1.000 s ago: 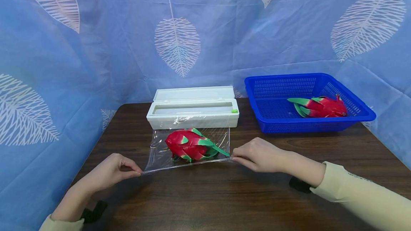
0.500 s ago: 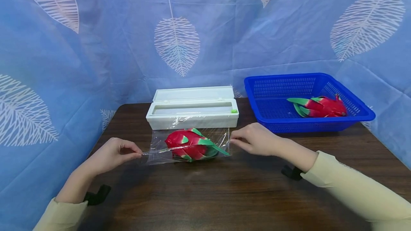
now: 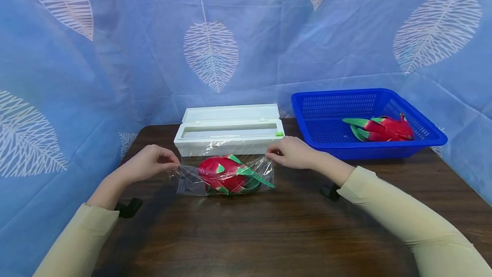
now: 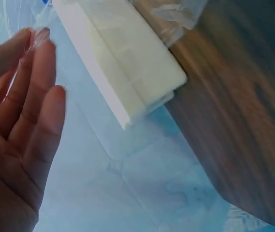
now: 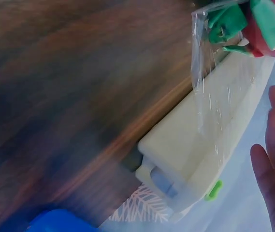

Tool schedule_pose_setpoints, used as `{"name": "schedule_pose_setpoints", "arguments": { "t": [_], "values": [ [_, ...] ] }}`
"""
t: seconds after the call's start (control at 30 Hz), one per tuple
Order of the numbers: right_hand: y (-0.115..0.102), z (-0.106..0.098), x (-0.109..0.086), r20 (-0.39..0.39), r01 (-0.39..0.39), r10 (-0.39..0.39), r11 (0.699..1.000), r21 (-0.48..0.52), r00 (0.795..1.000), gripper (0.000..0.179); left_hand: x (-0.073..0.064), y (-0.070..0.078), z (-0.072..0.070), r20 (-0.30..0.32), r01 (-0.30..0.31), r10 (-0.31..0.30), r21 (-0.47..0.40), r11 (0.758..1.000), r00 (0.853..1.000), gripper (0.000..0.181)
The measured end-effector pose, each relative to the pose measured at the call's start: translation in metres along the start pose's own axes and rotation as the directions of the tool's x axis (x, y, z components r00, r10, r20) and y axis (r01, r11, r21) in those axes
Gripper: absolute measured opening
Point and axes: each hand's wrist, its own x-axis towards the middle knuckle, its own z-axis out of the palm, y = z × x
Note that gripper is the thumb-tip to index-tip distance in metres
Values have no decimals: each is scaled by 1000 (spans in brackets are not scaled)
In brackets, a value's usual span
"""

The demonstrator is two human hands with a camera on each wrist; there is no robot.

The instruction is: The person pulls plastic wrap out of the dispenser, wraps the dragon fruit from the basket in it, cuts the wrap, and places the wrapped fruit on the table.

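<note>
Pinching the clear plastic film [image 3: 190, 179] with left grip [image 3: 150, 164] and right grip [image 3: 292, 153], you hold its edge up, presumably so it spans the red-and-green oval dragon fruit [image 3: 222, 174] below frame centre.

A pale beige left sleeve [image 3: 71, 247] is worn towards eight o'clock, a matching right sleeve [image 3: 407, 215], creased along its length, towards four. Short of the wrists both are ended in loose cuffs [image 3: 355, 183], beside which small black fittings [image 3: 130, 207] are seen. The left hand [image 3: 147, 163] and right hand [image 3: 292, 153] are left bare.
</note>
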Motion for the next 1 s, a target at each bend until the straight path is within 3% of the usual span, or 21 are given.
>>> {"name": "schedule_pose_setpoints", "arguments": {
  "t": [0.2,0.4,0.6,0.73,0.83,1.0],
  "values": [
    [-1,6,23,58,-62,61,998,8,996,26,25,11,-1,1,-19,19,51,999,1000,6],
    [0,22,39,91,-123,119,992,35,989,27,45,15,12,-11,-21,21,-30,999,1000,6],
    [-4,37,46,87,-127,116,983,130,989,16,52,14,25,-16,-11,9,-117,993,1000,11],
    [-6,45,46,77,-151,135,948,281,988,11,55,12,33,-40,12,-19,-179,984,999,13],
    [-6,50,46,83,-195,177,896,399,981,8,56,11,39,-61,24,-40,-237,971,997,12],
    [-5,57,47,76,-229,219,848,478,973,11,58,10,47,-142,26,-68,-277,961,988,10]
  ]
}}
